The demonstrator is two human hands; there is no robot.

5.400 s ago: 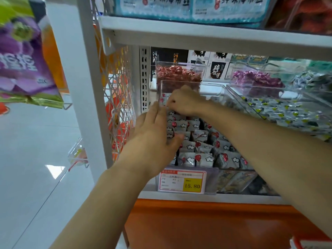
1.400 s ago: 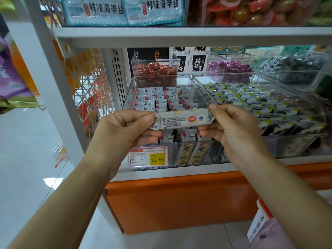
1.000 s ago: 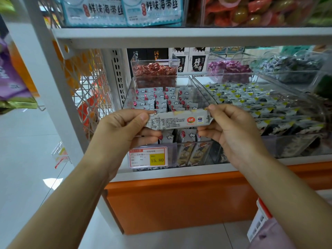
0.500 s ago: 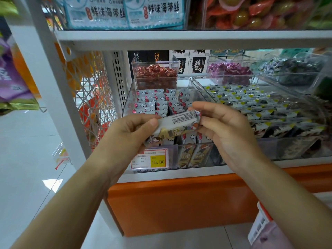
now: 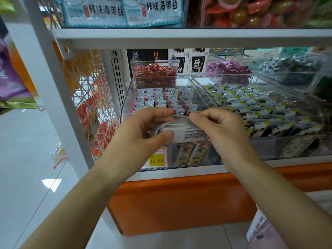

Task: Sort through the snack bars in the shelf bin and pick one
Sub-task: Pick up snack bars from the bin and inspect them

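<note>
Snack bar held in front of the shelf bin.
Left hand (image 5: 142,131) and right hand (image 5: 221,131) pinch opposite ends of one snack bar (image 5: 188,133), fingers curled, near the clear bin (image 5: 125,105).

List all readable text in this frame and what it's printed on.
"鲜味海带丝": on each of the two blue packets on the top shelf.
"15.80": on the yellow price tag, partly hidden behind the left hand.
"碎银子": on the black-and-white box at the back.
Fine print on the snack bar, pinched by the left hand and right hand: too small to read.
Other labels: blurred.
</note>
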